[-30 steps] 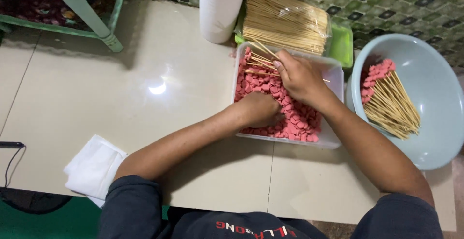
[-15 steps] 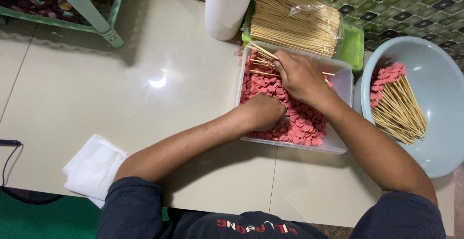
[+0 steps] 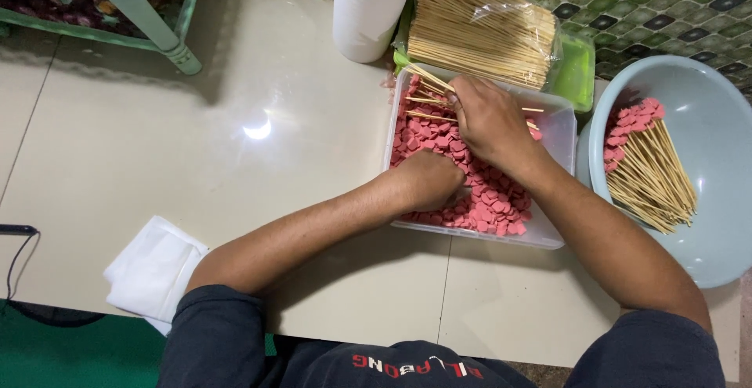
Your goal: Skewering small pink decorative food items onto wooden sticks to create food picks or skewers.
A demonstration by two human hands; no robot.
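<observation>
Both hands (image 3: 427,180) (image 3: 487,117) in tub (image 3: 558,129), pink pieces (image 3: 489,196)

Glossy cream floor tiles (image 3: 196,168) are reflecting one bright overhead light (image 3: 257,130). A band of green patterned tiles (image 3: 627,4) is running along the far edge, and a pale green furniture leg (image 3: 149,19) is standing at upper left.

Single head view, looking steeply down, close over tiled floor (image 3: 235,168)

place: home floor | cues: tiled floor (image 3: 235,200), bamboo skewer bundle (image 3: 478,31), plastic basin (image 3: 705,200)
</observation>
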